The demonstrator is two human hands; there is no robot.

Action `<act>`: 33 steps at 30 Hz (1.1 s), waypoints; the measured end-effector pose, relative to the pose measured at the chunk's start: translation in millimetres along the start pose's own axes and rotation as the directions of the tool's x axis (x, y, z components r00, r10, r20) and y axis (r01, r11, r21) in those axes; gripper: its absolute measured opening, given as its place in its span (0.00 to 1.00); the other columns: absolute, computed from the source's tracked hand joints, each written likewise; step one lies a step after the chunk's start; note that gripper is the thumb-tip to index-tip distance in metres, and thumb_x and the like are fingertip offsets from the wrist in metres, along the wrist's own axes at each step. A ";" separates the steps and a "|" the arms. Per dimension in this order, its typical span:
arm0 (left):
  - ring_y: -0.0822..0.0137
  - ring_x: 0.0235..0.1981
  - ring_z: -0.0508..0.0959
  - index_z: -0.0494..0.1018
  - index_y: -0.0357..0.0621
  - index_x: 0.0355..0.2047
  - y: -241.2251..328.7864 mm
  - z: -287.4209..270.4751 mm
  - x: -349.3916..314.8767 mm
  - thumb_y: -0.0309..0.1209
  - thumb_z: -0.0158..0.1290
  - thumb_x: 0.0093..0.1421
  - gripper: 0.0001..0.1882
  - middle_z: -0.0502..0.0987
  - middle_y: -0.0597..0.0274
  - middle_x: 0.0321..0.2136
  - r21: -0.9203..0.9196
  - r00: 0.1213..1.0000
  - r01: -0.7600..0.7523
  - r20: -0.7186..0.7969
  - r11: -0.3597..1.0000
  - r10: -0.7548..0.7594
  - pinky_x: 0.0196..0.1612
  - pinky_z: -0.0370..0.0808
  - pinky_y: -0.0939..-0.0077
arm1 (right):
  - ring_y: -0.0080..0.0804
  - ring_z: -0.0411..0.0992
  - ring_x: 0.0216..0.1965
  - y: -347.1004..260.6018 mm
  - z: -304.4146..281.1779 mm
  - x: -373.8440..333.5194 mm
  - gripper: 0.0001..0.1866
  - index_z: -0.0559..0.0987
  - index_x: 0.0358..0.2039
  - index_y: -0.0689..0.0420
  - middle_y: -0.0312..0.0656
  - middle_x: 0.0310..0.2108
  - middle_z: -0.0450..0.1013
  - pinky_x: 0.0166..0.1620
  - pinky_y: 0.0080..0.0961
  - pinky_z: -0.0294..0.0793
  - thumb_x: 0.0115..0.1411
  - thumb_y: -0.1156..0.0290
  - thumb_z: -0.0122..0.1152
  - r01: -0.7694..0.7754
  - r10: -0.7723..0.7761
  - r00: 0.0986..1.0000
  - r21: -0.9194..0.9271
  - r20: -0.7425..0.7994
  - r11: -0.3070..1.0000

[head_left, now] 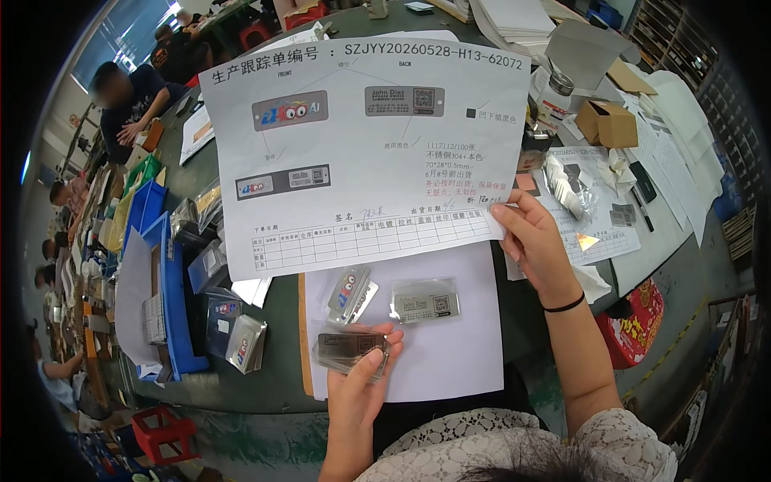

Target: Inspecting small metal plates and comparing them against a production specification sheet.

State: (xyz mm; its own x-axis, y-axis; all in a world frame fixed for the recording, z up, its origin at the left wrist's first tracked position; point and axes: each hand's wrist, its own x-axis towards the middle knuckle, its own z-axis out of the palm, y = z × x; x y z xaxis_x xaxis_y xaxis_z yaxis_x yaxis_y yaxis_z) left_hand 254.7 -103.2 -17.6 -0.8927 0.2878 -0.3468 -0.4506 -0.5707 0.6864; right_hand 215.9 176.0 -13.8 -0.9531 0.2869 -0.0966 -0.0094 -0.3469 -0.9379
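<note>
A printed order sheet (377,173) with pictures of metal tags and a table is held up by my right hand (530,237), its thumb and fingers pinching the lower right corner. My left hand (365,377) grips a small stack of metal cards (349,347) in clear sleeves, thumb on top. Under it is a white paper (450,361) on a brown board (307,353). On that paper lie a single sleeved metal card (426,300) and a small pile of sleeved cards with a colourful logo (351,293).
Left of the paper stand bundles of sleeved cards (241,341) and a blue tray (173,297). To the right lie another printed sheet with a plastic bag (570,189), a small cardboard box (606,123) and a glass jar (556,88). A person (136,100) sits across at far left; a red stool (163,434) stands below.
</note>
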 end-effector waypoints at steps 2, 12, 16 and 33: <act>0.52 0.50 0.73 0.63 0.38 0.50 -0.4 -0.3 0.1 0.20 0.53 0.56 0.21 0.71 0.43 0.48 -0.009 1.000 -0.003 0.010 1.000 0.003 0.55 0.70 0.60 | 0.11 0.57 0.14 -0.8 0.7 -0.1 0.10 0.72 0.40 0.62 0.33 0.24 0.71 0.18 0.09 0.55 0.61 0.70 0.55 -0.002 0.002 1.000 -0.006 -0.001 1.000; 0.53 0.50 0.73 0.64 0.38 0.50 -0.3 -0.4 0.4 0.20 0.53 0.56 0.20 0.71 0.44 0.47 0.002 1.000 -0.007 0.009 1.000 0.007 0.55 0.70 0.61 | 0.11 0.57 0.14 -0.6 -0.1 0.2 0.10 0.71 0.40 0.62 0.32 0.23 0.70 0.17 0.09 0.55 0.61 0.71 0.55 0.001 -0.001 1.000 0.005 0.006 1.000; 0.53 0.50 0.73 0.64 0.38 0.50 -0.3 0.4 -0.1 0.20 0.53 0.56 0.20 0.71 0.44 0.47 0.006 1.000 -0.008 -0.001 1.000 0.008 0.55 0.70 0.61 | 0.11 0.57 0.14 1.0 -1.1 0.9 0.10 0.71 0.40 0.62 0.32 0.23 0.70 0.18 0.09 0.55 0.62 0.71 0.55 0.000 0.000 1.000 0.012 0.009 1.000; 0.55 0.49 0.74 0.63 0.35 0.49 0.1 2.4 0.2 0.20 0.52 0.57 0.20 0.70 0.44 0.47 0.014 1.000 -0.013 -0.003 1.000 0.013 0.55 0.71 0.63 | 0.12 0.57 0.14 1.2 -1.2 1.3 0.09 0.71 0.39 0.62 0.32 0.22 0.69 0.18 0.09 0.54 0.62 0.71 0.55 -0.009 0.009 1.000 0.004 0.006 1.000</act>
State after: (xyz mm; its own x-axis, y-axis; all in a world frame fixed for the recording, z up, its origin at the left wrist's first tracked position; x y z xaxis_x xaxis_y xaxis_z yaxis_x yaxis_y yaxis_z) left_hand 254.5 -101.4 -16.1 -0.8985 0.2782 -0.3397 -0.4391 -0.5639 0.6994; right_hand 215.1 177.0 -15.4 -0.9548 0.2789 -0.1027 -0.0025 -0.3530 -0.9356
